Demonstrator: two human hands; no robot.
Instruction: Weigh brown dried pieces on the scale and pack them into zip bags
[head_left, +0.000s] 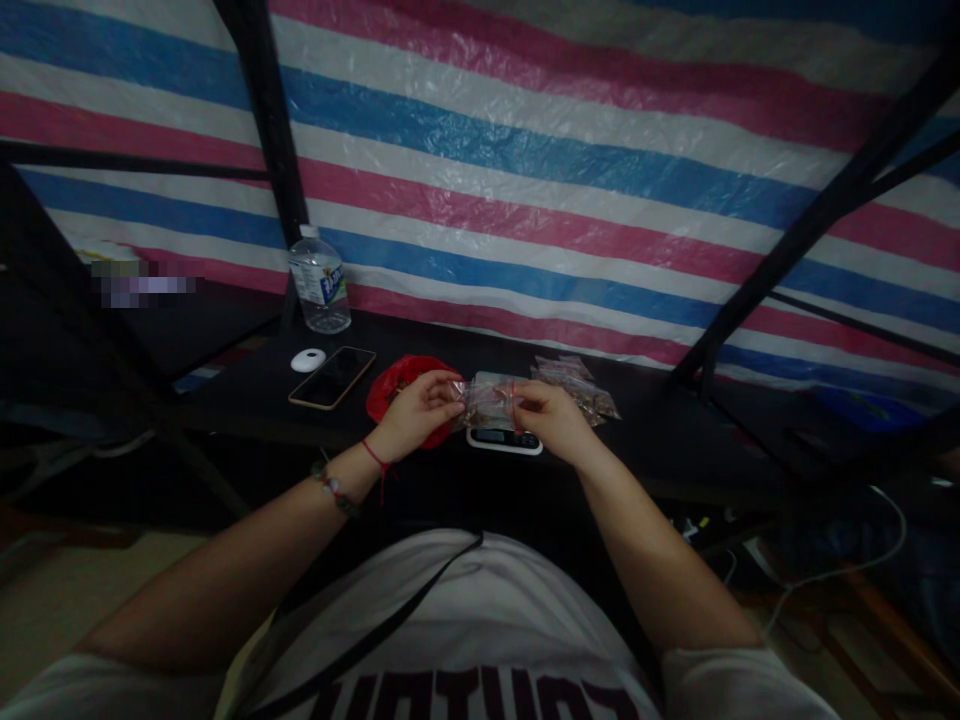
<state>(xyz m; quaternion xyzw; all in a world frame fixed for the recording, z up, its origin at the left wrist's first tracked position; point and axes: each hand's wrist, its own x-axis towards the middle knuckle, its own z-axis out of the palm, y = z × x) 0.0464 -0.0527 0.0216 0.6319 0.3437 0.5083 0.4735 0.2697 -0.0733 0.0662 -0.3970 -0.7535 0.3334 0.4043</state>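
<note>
A small clear zip bag (489,408) is stretched between my two hands, with a little brownish stuff inside that I cannot make out. My left hand (420,408) pinches its left end, and my right hand (553,420) grips the end with the red zip line. Under the bag lies a small white digital scale (504,446), its display and buttons showing at the front edge. Partly behind my left hand is a red plastic bag (386,385) with small brown pieces in it. Several filled zip bags (577,385) lie in a pile beyond my right hand.
On the dark table (420,338), a phone (334,378), a round white object (307,360) and a clear plastic bottle (321,285) stand to the left. Black metal posts (274,130) rise on both sides. Striped plastic sheeting (510,180) hangs behind. A white cable (847,580) droops at the right.
</note>
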